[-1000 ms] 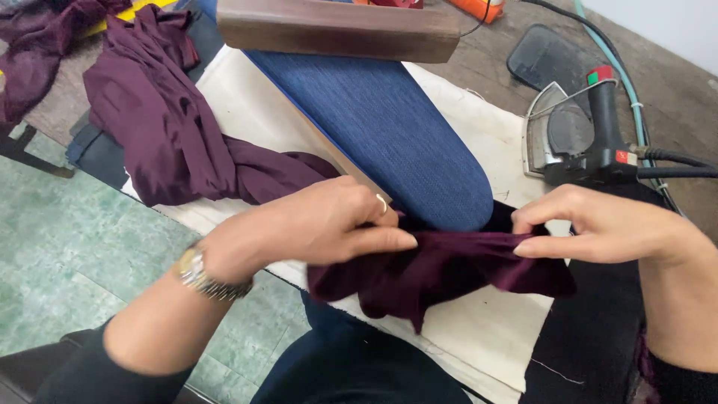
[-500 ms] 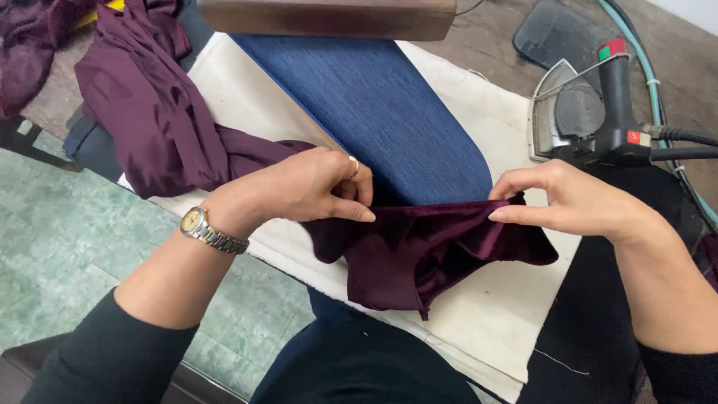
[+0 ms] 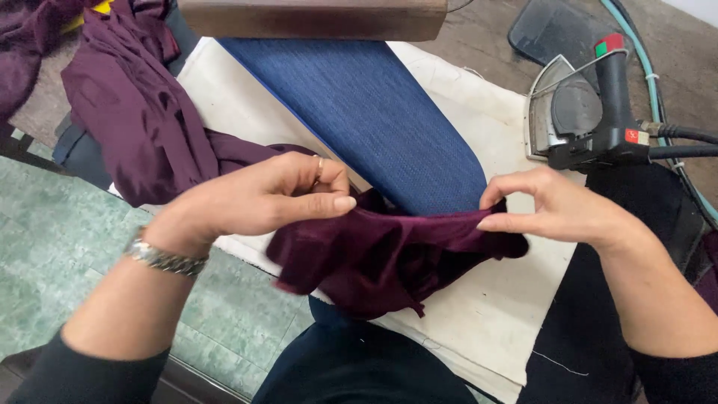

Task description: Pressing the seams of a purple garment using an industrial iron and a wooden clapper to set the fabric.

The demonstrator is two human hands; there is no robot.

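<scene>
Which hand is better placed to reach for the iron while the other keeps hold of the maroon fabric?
Right. The right hand pinches the maroon fabric just below the iron; the left hand is across the blue pad, farther away.

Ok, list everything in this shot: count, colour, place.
dark maroon fabric garment: one, maroon, bunched between both hands, trailing up left
blue padded pressing board: one, blue, centre
cream cloth cover: one, off-white, under the board
steam iron with black handle: one, grey and black, upper right
teal hose: one, right edge
brown wooden block: one, top
silver wristwatch: one, left wrist
left hand: pinching the garment
right hand: pinching the garment
</scene>
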